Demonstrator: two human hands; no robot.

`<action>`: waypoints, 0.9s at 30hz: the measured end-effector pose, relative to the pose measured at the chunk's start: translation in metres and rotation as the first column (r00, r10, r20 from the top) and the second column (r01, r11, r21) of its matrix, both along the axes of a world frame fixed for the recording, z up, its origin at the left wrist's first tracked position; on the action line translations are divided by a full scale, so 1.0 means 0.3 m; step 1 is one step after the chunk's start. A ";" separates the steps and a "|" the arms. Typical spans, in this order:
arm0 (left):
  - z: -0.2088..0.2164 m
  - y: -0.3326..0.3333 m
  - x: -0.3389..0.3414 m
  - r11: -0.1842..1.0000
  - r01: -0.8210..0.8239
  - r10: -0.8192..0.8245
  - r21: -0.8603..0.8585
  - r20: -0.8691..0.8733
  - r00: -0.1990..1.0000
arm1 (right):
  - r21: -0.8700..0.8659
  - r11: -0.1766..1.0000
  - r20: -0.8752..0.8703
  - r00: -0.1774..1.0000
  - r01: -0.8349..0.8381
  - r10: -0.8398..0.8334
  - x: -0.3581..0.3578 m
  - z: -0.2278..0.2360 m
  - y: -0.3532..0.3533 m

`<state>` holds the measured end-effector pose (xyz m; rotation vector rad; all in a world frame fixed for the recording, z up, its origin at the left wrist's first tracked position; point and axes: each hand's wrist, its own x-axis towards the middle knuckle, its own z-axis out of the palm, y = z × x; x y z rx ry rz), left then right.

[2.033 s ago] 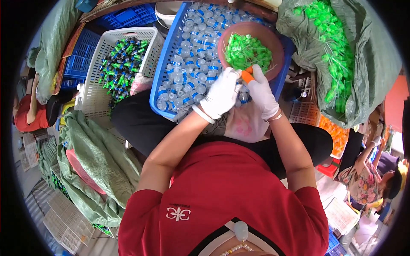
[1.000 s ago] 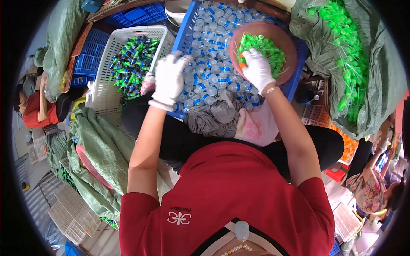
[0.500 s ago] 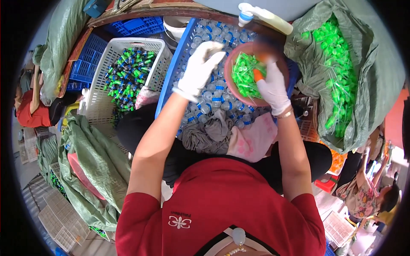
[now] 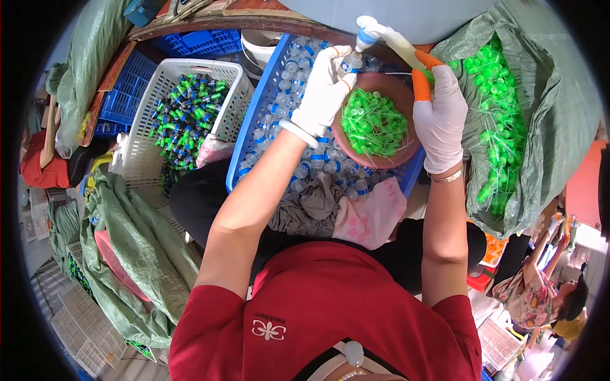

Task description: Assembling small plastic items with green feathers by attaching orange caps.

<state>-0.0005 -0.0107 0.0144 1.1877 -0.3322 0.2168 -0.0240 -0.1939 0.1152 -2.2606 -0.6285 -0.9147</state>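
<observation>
My left hand (image 4: 321, 95), in a white glove, grips a small clear bottle (image 4: 353, 62) with a blue band. The bottle stands upright just beneath a white-and-blue nozzle (image 4: 366, 39); I cannot tell whether they touch. My right hand (image 4: 440, 120), gloved with orange fingertips, pinches a green cap (image 4: 429, 77) whose thin white tube points left towards the bottle. Between and below my hands sits a pink bowl (image 4: 405, 95) of green caps with thin tubes (image 4: 370, 124). It rests on many clear bottles (image 4: 273, 113) in a blue crate (image 4: 246, 136).
On the left, a white basket (image 4: 136, 136) holds small dark bottles with green caps (image 4: 190, 114). A green sack (image 4: 546, 146) of more green caps (image 4: 502, 114) lies open at right. Grey and pink cloths (image 4: 372, 216) hang over the crate's near edge. Another person (image 4: 540, 292) is at far right.
My left hand has moved up and right, bringing a bottle beneath the nozzle. My right hand has left the bowl, moving up and right with a green cap.
</observation>
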 end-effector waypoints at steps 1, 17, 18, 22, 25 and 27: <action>-0.002 0.003 -0.008 1.000 0.005 -0.006 -0.018 -0.030 1.000 | 0.000 1.000 -0.006 1.000 -0.005 0.005 0.001 -0.006 -0.005; -0.004 0.004 -0.007 0.998 -0.058 0.059 0.021 -0.050 0.997 | 0.028 1.000 -0.059 0.998 -0.001 0.003 -0.005 -0.013 0.004; -0.004 0.005 -0.006 0.998 -0.060 0.061 0.025 -0.050 0.997 | 0.031 1.000 -0.074 0.997 0.001 0.001 -0.008 -0.010 0.007; 0.007 0.000 -0.009 0.998 -0.064 0.065 0.019 -0.047 0.997 | 0.041 0.999 -0.076 0.997 -0.006 0.009 -0.009 -0.010 0.007; 0.012 -0.005 -0.012 0.997 -0.071 0.071 0.009 -0.037 0.997 | 0.031 0.999 -0.059 0.998 -0.012 0.014 -0.003 -0.014 0.002; 0.013 -0.005 -0.011 0.997 -0.075 0.075 0.004 -0.031 0.997 | 0.004 1.000 -0.040 0.999 -0.009 0.009 0.000 -0.013 -0.001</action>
